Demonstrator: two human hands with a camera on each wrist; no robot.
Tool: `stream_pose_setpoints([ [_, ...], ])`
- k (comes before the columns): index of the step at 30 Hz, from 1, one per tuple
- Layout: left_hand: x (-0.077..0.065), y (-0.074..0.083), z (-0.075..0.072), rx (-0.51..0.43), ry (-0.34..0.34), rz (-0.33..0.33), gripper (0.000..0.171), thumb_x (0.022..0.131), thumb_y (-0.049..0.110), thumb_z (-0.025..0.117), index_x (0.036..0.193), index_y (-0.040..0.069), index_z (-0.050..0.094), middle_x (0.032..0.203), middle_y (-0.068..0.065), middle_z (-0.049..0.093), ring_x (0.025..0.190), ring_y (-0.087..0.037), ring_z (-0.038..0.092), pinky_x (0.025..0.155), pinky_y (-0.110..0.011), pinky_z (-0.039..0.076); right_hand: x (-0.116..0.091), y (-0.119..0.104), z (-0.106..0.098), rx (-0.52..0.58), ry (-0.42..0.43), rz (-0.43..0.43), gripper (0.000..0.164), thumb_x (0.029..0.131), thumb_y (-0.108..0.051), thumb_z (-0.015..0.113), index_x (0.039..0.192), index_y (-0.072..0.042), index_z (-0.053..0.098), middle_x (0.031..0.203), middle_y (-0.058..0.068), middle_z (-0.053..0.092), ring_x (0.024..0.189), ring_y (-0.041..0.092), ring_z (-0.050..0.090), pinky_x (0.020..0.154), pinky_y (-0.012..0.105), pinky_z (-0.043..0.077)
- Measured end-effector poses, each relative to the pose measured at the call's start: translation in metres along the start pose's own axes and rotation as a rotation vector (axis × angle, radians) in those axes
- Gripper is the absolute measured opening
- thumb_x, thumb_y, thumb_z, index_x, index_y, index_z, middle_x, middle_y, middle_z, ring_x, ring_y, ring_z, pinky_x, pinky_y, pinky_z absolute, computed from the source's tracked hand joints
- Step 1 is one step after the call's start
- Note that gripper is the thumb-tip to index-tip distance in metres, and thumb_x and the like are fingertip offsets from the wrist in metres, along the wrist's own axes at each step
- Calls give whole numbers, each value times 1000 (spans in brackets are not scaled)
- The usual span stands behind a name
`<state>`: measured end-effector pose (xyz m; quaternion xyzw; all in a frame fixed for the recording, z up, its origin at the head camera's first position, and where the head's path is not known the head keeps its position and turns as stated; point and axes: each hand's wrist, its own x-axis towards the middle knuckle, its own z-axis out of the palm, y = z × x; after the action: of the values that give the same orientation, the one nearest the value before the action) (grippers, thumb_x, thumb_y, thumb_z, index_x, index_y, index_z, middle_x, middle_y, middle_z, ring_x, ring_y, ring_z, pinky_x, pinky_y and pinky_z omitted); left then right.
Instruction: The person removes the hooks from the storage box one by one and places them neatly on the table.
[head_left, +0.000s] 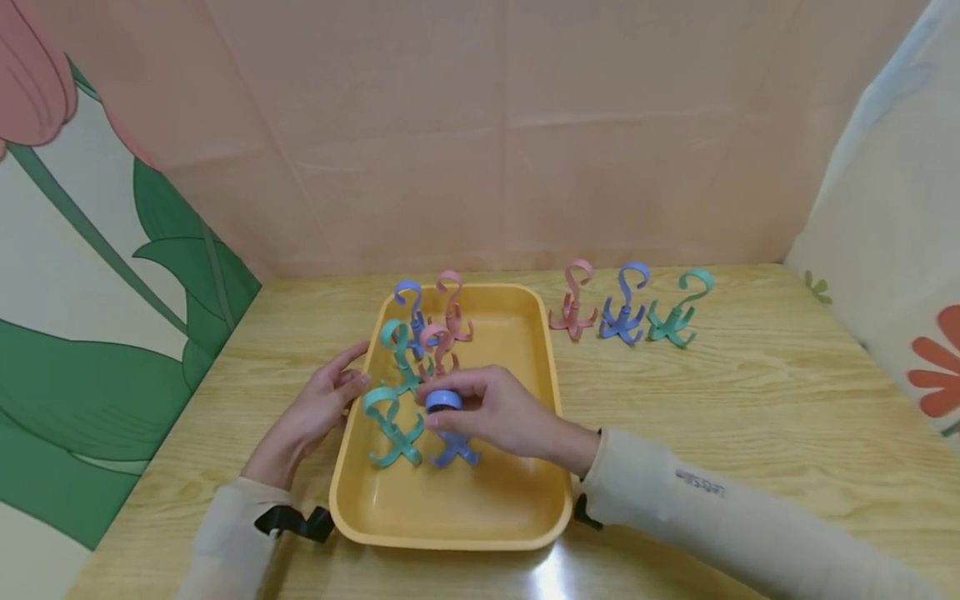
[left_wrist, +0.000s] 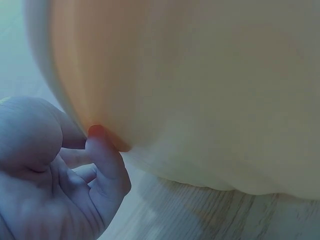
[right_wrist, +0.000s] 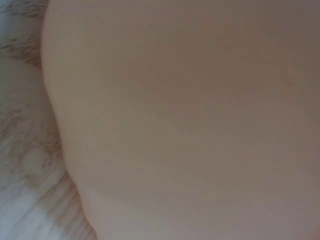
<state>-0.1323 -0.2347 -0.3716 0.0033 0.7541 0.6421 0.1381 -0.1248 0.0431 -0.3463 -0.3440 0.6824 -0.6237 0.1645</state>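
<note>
— Nearest the lens: your pale right sleeve (head_left: 720, 508), printed cloth, entering from the lower right. What do your fingers hold?

— Your right hand (head_left: 502, 412) pinches the curled top of a blue hook (head_left: 456, 450) between thumb and fingertips. Hook is inside the yellow tray (head_left: 487, 517), directly below your fingertips. Contact with the tray floor: cannot tell; your thumb hides the shank.

— Long axis, and nearer hand?

— Near upright, by my judgement: curl at your fingertips, prongs spread beneath. Your right hand is nearer. Just left of those prongs stands a green hook (head_left: 396, 442), its curl tipped leftward.

— Your other hand?

— Your left hand (head_left: 318, 408) is at the tray's left side, thumb and forefinger apart and relaxed, touching the rim.

— Beyond your right fingertips?

— Inside the tray, two pink hooks (head_left: 454, 325), a second green hook (head_left: 408, 371) and a second blue hook (head_left: 417, 337) crowd together. Well to the right, outside, stands a row of three hooks (head_left: 621, 323): pink, blue, green.

— Materials?

— Hooks look like smooth plastic: open curl above, upturned prongs below. Tray: smooth, rounded corners, rolled rim. Your table (head_left: 735, 417) shows pale wood grain. Right-wrist view: blurred, fingers not shown.
</note>
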Motion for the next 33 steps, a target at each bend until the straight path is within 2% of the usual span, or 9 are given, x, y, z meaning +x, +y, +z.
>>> stream_pose_setpoints([
  [12,0,0,0,10,-4,7,59,108,10,44,162,12,19,102,-12,61,78,-19,66,61,-36,58,0,7,3,-25,51,-6,21,89,-3,76,109,2,76,107,11,74,94,16,71,78,33,59],
  [24,-1,2,1,15,4,0,59,108,9,43,162,12,19,103,-13,60,79,-19,66,63,-37,59,-2,6,4,-58,55,15,22,88,-2,77,109,2,75,107,20,72,89,14,72,76,32,60],
  [31,-1,1,1,10,5,3,59,108,9,43,161,11,19,104,-13,60,79,-19,66,64,-38,59,-3,7,4,-70,70,17,20,87,-3,78,107,0,76,103,13,74,87,15,72,74,32,60],
  [33,-1,1,1,10,4,4,59,108,9,43,161,12,19,104,-13,59,79,-19,66,64,-38,59,-3,7,4,-66,71,14,19,88,-3,77,107,1,76,103,14,74,87,15,72,74,32,60],
])
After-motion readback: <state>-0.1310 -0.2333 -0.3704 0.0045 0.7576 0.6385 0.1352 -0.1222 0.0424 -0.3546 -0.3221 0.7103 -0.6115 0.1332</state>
